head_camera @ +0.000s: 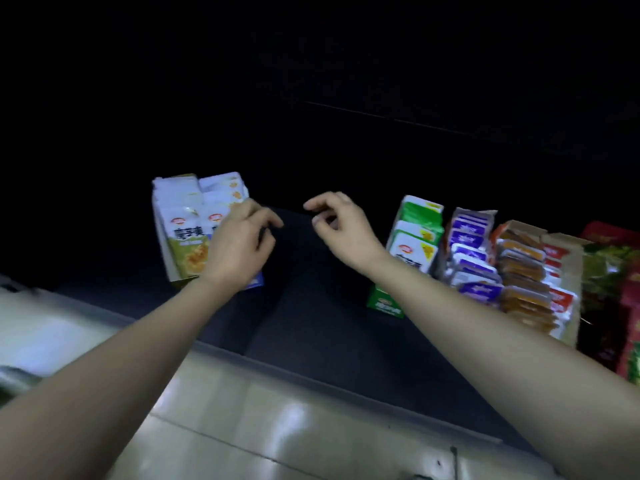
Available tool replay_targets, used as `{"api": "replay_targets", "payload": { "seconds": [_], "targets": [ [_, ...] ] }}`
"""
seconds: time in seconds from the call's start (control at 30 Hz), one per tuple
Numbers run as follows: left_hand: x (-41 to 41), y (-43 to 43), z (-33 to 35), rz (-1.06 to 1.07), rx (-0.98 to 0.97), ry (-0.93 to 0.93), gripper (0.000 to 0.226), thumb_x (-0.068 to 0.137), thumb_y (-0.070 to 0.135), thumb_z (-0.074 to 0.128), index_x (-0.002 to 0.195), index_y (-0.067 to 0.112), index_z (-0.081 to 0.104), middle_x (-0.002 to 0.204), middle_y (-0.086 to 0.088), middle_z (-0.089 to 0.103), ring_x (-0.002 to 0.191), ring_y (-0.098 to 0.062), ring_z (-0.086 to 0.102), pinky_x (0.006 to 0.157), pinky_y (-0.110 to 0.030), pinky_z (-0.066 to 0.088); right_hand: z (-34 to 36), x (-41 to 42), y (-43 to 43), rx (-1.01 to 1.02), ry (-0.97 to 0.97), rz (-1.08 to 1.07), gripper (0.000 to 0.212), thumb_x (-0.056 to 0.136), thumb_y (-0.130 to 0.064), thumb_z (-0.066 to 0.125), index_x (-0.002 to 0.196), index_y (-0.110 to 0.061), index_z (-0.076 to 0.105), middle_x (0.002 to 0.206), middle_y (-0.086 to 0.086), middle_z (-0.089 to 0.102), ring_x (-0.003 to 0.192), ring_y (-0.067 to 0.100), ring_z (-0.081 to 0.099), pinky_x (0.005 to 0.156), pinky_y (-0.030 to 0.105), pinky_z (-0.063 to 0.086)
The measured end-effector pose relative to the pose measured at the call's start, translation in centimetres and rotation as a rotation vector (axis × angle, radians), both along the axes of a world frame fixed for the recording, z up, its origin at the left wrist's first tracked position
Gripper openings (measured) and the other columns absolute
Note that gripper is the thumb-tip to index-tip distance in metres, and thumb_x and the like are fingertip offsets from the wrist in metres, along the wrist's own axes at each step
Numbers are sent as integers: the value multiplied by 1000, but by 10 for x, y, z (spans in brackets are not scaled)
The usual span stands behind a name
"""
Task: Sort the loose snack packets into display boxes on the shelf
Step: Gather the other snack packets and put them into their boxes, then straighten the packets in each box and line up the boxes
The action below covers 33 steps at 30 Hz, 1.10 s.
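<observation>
Judging by where the hands were, the step in hand was tidying the white-and-green snack packets (187,230) that stood upright in an open cardboard display box (180,280) at the centre left of the frame. To do it well, the packets probably needed pressing back together so that their faces lined up. The box would also need steadying, since it sat alone on the dark flat shelf (311,323) and looked light enough to slide.

The left hand (239,244) lay across the front of those packets with its fingers curled and pointing right. Blur and dim light hid whether it gripped a packet or only touched one. The right hand (336,223), at the centre of the frame, hung over the bare gap in the shelf. Its fingers were loosely curled and its thumb and forefinger were close together, with nothing visible between them, and it touched nothing.

At the right of the frame stood a green cardboard box of green-and-white packets (415,244). Beyond it were rows of purple-and-white packets (471,258), orange-brown packets (519,271) and red-and-white packets (557,282). No loose packet could be made out on the shelf.
</observation>
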State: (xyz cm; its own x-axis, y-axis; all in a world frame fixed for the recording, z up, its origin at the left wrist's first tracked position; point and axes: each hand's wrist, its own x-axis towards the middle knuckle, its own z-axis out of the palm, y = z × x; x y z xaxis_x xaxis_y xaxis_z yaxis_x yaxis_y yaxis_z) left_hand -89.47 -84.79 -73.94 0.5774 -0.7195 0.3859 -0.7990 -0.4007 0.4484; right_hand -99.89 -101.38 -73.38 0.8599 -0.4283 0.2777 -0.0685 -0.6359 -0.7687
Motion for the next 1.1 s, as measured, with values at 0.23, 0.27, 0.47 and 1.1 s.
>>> {"api": "replay_targets", "payload": {
  "seconds": [0.23, 0.27, 0.47, 1.1],
  "targets": [
    [46, 105, -23, 536, 120, 115, 33, 85, 12, 64, 117, 5, 58, 116, -22, 49, 107, -42, 48, 87, -47, 41, -49, 52, 73, -44, 378, 225, 30, 93, -15, 59, 123, -18, 58, 136, 6, 38, 121, 25, 50, 101, 35, 42],
    [48, 110, -28, 581, 135, 208, 42, 88, 15, 64, 127, 4, 53, 125, -23, 46, 112, -43, 47, 90, -47, 40, -54, 57, 77, -52, 420, 179, 30, 94, -18, 59, 125, -19, 57, 142, 8, 36, 124, 27, 49, 101, 33, 41],
    [68, 101, -44, 578, 98, 600, 57, 97, 20, 54, 149, 15, 32, 138, -13, 54, 118, -32, 57, 93, -40, 47, -63, 71, 70, -159, 390, -127, 39, 85, 4, 55, 120, -13, 62, 113, 7, 68, 102, 27, 64, 79, 30, 46],
    [25, 21, -48, 75, 325, 879, 54, 81, 20, 73, 112, 18, 29, 110, -9, 59, 91, -26, 67, 71, -47, 60, -50, -1, -24, -269, 418, -484, 39, 84, 4, 52, 120, -9, 62, 114, 15, 63, 100, 34, 61, 69, 32, 44]
  ]
}}
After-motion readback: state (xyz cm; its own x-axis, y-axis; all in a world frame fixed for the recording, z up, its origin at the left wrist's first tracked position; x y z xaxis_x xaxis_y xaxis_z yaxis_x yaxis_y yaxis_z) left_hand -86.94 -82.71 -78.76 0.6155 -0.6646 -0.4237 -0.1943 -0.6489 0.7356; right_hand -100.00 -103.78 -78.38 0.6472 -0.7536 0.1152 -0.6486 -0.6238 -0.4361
